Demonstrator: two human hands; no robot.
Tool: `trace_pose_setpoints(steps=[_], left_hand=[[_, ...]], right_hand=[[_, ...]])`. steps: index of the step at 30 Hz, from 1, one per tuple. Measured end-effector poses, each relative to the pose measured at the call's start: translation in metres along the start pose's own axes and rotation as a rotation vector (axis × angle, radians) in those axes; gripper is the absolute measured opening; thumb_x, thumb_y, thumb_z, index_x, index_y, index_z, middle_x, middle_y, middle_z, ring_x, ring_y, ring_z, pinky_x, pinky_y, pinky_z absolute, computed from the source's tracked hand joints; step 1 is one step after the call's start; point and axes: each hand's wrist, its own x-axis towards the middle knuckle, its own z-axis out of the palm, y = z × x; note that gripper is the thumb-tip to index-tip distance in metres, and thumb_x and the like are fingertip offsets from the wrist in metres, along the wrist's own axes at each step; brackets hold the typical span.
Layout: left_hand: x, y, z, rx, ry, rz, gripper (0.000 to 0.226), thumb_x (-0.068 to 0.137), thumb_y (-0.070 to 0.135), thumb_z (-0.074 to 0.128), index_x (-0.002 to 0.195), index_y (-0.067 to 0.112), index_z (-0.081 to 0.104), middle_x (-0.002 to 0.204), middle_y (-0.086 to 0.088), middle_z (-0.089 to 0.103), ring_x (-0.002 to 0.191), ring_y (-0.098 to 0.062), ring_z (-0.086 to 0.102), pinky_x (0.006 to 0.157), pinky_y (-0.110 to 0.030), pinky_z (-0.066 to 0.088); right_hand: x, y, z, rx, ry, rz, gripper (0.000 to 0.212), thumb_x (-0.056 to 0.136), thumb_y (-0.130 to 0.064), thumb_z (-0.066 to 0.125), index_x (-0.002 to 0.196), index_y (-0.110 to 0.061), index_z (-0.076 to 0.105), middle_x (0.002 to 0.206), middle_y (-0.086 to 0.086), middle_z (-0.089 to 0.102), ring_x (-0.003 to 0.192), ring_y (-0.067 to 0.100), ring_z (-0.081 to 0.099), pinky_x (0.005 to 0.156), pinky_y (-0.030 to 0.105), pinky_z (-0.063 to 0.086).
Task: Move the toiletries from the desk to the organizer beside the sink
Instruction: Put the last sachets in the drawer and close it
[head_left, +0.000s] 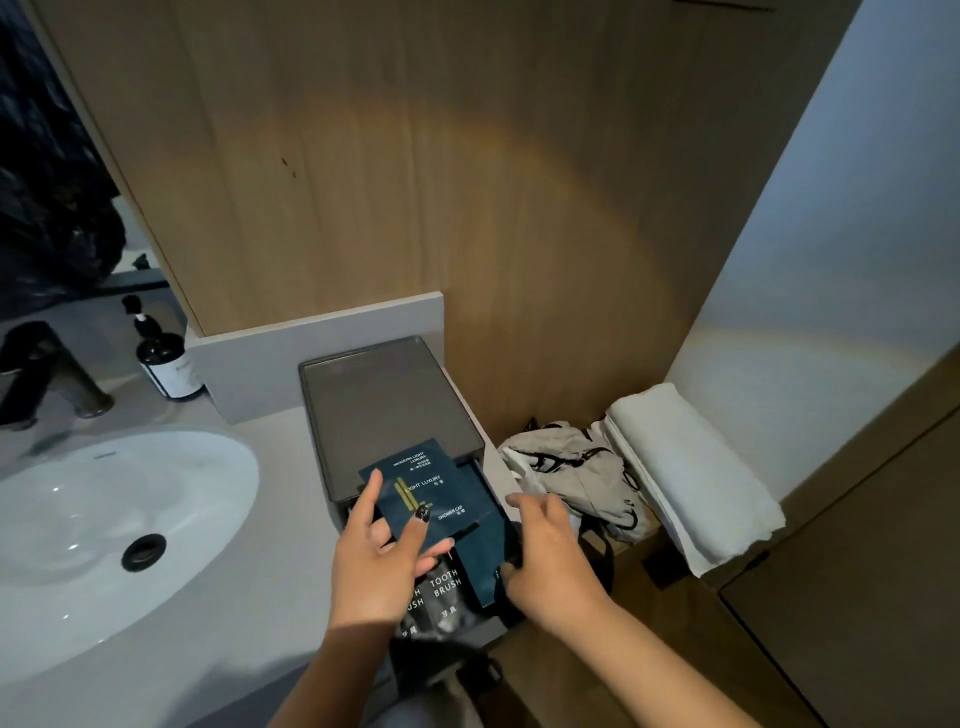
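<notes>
A dark grey organizer box (387, 395) stands on the counter right of the sink, its drawer (483, 631) pulled out toward me. My left hand (382, 561) grips a small stack of dark blue toiletry packets (434, 493), one marked shower cap, held over the open drawer. Black toothbrush packets (444, 587) lie in the drawer below. My right hand (548, 556) rests at the drawer's right side on a dark blue packet (488, 551) inside it, fingers curled; whether it grips the packet I cannot tell.
A white sink (104, 525) with a black faucet (47, 374) is at the left, a black pump bottle (166, 358) behind it. On a lower shelf to the right lie a crumpled cloth bag (571, 467) and a rolled white towel (691, 467).
</notes>
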Motion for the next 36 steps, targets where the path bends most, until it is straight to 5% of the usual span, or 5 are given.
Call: trace_pose_setpoints(steps=[9, 14, 20, 29, 36], left_hand=[[0.012, -0.01, -0.025, -0.018, 0.117, -0.007, 0.068, 0.093, -0.001, 0.055, 0.149, 0.023, 0.026, 0.116, -0.015, 0.067, 0.064, -0.01, 0.072, 0.053, -0.019, 0.055], [0.015, -0.018, -0.036, -0.036, 0.155, -0.009, 0.067, 0.092, -0.001, 0.056, 0.149, 0.02, 0.027, 0.12, -0.018, 0.066, 0.065, -0.011, 0.072, 0.054, -0.019, 0.056], [0.012, -0.024, -0.031, -0.021, 0.106, -0.03, 0.066, 0.092, 0.0, 0.057, 0.147, 0.022, 0.03, 0.113, -0.017, 0.068, 0.07, -0.014, 0.073, 0.057, -0.02, 0.057], [0.011, -0.014, -0.038, 0.032, -0.029, -0.099, 0.073, 0.091, -0.004, 0.055, 0.151, 0.021, 0.02, 0.116, -0.017, 0.066, 0.084, -0.03, 0.069, 0.049, -0.018, 0.052], [0.014, -0.021, -0.037, 0.164, -0.095, -0.176, 0.079, 0.089, 0.002, 0.061, 0.151, 0.027, 0.019, 0.104, -0.014, 0.072, 0.052, -0.021, 0.068, 0.043, -0.023, 0.049]], right_hand=[[-0.007, 0.012, 0.0, -0.271, -0.079, -0.373, 0.036, 0.094, -0.031, 0.05, 0.129, -0.024, 0.053, 0.129, -0.008, 0.047, 0.124, 0.01, 0.04, 0.107, 0.024, 0.032], [-0.016, 0.01, -0.001, -0.49, -0.361, -0.51, 0.085, 0.08, -0.069, 0.003, 0.131, -0.025, 0.054, 0.142, -0.002, 0.045, 0.136, 0.018, 0.034, 0.112, 0.035, 0.025], [-0.015, -0.006, -0.011, -0.553, -0.55, -0.531, 0.064, 0.084, -0.037, 0.031, 0.144, -0.015, 0.037, 0.159, 0.004, 0.021, 0.149, 0.02, 0.005, 0.12, 0.039, 0.003], [0.0, 0.018, 0.006, -0.638, -0.41, -0.539, 0.051, 0.094, -0.033, 0.036, 0.14, -0.013, 0.044, 0.151, 0.004, 0.036, 0.147, 0.018, 0.011, 0.121, 0.036, -0.001], [0.005, 0.051, 0.006, 0.036, 0.008, -0.271, 0.033, 0.1, -0.029, 0.041, 0.129, -0.025, 0.055, 0.135, -0.012, 0.049, 0.129, -0.004, 0.033, 0.111, 0.01, 0.017]])
